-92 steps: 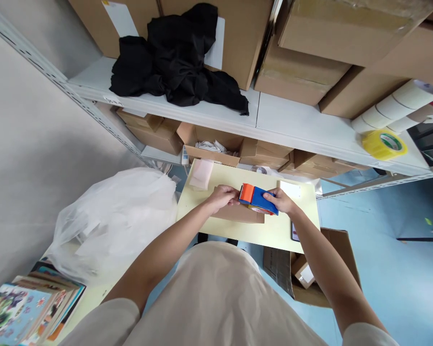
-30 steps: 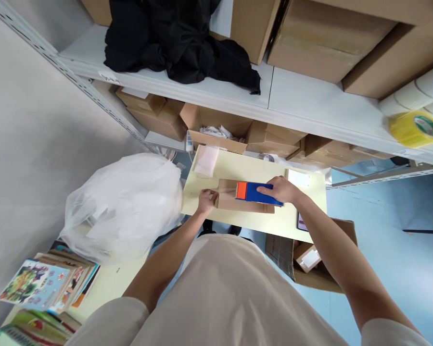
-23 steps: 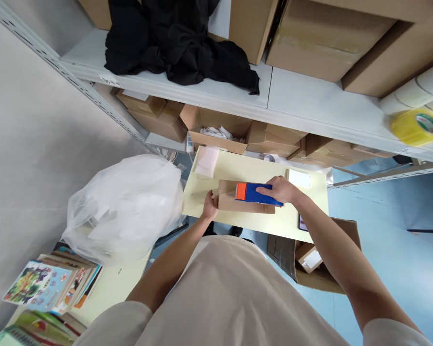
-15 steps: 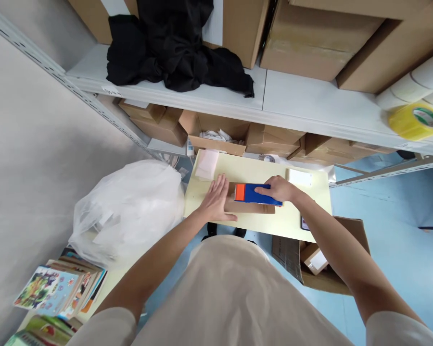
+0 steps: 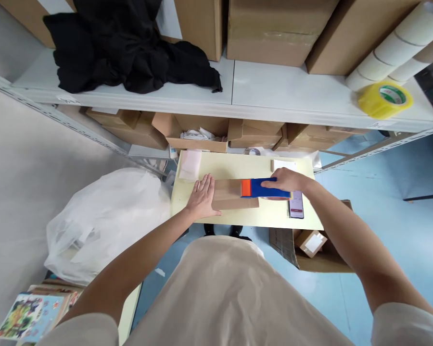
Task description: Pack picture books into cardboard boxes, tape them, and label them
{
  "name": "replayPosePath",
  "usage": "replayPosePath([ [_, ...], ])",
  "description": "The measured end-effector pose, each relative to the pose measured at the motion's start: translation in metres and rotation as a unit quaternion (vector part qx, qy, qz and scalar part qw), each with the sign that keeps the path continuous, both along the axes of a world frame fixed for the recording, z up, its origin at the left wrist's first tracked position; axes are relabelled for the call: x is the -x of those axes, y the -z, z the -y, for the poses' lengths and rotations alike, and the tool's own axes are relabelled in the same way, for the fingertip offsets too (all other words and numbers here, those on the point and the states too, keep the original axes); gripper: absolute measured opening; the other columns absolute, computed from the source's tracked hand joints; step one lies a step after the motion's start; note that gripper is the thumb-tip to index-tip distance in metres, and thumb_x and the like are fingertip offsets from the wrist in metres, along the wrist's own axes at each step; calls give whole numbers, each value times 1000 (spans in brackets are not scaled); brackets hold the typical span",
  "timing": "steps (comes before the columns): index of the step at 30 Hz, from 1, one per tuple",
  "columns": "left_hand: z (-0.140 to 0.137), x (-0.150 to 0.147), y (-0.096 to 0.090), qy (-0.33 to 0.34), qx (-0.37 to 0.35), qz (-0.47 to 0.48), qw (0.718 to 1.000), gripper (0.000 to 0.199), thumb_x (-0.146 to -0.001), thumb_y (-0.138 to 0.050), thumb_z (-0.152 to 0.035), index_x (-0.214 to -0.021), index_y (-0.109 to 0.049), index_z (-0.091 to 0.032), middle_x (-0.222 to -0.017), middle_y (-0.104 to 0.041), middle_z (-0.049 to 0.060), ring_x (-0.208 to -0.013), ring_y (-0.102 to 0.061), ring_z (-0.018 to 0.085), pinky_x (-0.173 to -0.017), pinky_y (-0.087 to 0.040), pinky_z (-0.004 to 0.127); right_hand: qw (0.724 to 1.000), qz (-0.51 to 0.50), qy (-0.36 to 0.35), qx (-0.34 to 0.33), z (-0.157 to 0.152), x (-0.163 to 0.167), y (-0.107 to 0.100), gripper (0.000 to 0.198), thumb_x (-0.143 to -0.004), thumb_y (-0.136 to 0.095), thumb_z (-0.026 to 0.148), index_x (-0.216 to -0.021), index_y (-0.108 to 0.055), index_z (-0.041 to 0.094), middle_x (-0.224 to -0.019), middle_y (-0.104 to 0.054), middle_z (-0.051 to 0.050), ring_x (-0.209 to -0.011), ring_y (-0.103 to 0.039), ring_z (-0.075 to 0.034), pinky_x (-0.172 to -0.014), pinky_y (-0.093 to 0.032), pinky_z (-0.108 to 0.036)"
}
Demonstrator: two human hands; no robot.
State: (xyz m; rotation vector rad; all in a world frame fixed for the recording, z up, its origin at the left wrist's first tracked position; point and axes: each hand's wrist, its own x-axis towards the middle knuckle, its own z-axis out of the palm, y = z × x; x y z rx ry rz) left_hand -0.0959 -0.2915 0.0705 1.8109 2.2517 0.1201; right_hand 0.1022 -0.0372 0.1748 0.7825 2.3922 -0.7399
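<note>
Brown cardboard box point(image 5: 228, 190): lying lengthwise along the pale yellow worktop point(image 5: 234, 166), mostly left of centre, a little nearer front edge than back; hidden at its left end.
Left hand point(image 5: 201, 197): set palm down over the box's left end, fingers straight and nearly together, thumb spread toward the front edge; gripping nothing.
Right hand point(image 5: 286, 180): clamped round the blue-and-orange handheld tape dispenser point(image 5: 267, 188), thumb along the top, other fingers mostly out of sight.
Dispenser position: orange head over the box's right part, blue body running past its right end toward the worktop's right edge; cannot tell if touching cardboard.
Done, as judged: box closed on top; tape probably anchored near the left palm, but too clear to make out along the top.
Left, as judged: right end not yet pressed down, tape probably not yet cut. Roughly midway through the taping.
Front right corner: occupied nearby by a lit smartphone point(image 5: 296, 205).
Back left corner: covered by a pale pink sheet point(image 5: 190, 165).
</note>
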Motion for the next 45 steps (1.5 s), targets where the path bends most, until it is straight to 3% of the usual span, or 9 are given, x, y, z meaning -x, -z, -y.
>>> replayPosePath([
  [4,-2,-2,-2,8,2,-8,1000,125,-56,-60,-70,-145,-6,0,-152,-9,25,-141,-4,36,-112,-2,50,998,27,47,18,-40,-54,19,58,-65,-52,74,-61,-65,17,-63,-64,-7,-59,-59,-19,-54,-43,-28],
  [7,-3,-2,-3,9,16,-14,1000,124,-56,-62,-67,-145,-6,-1,-152,-10,25,-141,-5,36,-112,-3,50,996,28,76,41,-49,-74,42,58,-63,-54,74,-65,-66,17,-65,-66,-7,-61,-60,-20,-55,-44,-28],
  [15,-9,19,-12,43,58,-62,995,125,-57,-61,-67,-145,-4,1,-151,-8,26,-141,-3,36,-111,5,51,994,-32,82,61,-29,-65,81,58,-65,-51,73,-62,-64,17,-64,-64,-5,-59,-58,-18,-55,-43,-26],
  [18,-19,8,-17,52,64,-67,994,130,-54,-58,-74,-145,-4,2,-151,-5,28,-140,2,38,-110,7,53,994,-43,82,63,-26,-63,87,58,-63,-52,74,-60,-62,17,-63,-63,-5,-60,-59,-18,-54,-43,-26],
  [27,-101,-84,-13,165,1,-4,986,113,-69,-39,-78,-145,-10,0,-152,-7,24,-141,0,34,-111,3,48,985,-62,103,124,-25,-68,101,55,-63,-55,70,-64,-64,16,-61,-63,-4,-55,-57,-15,-51,-44,-24],
  [33,-106,-83,-9,164,7,3,986,114,-70,-39,-78,-145,-8,2,-152,-9,24,-141,0,34,-112,1,45,981,-90,102,139,-29,-76,106,51,-66,-54,67,-58,-59,17,-54,-57,-1,-50,-52,-13,-48,-40,-23],
  [38,-106,-83,-10,154,27,6,988,118,-66,-38,-83,-145,-9,-1,-152,-9,22,-141,-2,33,-112,2,44,983,-93,86,130,-47,-105,106,54,-67,-52,70,-57,-60,18,-54,-57,-1,-53,-53,-14,-50,-39,-25],
  [42,-106,-83,-11,160,24,17,987,115,-66,-42,-80,-146,-12,-3,-152,-8,22,-141,-3,34,-112,1,46,992,-47,81,81,-52,-117,93,59,-69,-47,73,-57,-62,18,-63,-63,-6,-61,-59,-19,-58,-43,-29],
  [45,-105,-82,-13,194,16,24,981,102,-68,-48,-76,-143,-27,-11,-153,-12,20,-140,-7,36,-110,3,53,997,23,68,2,-35,-96,75,62,-69,-48,73,-65,-66,15,-69,-65,-13,-69,-62,-25,-63,-44,-33],
])
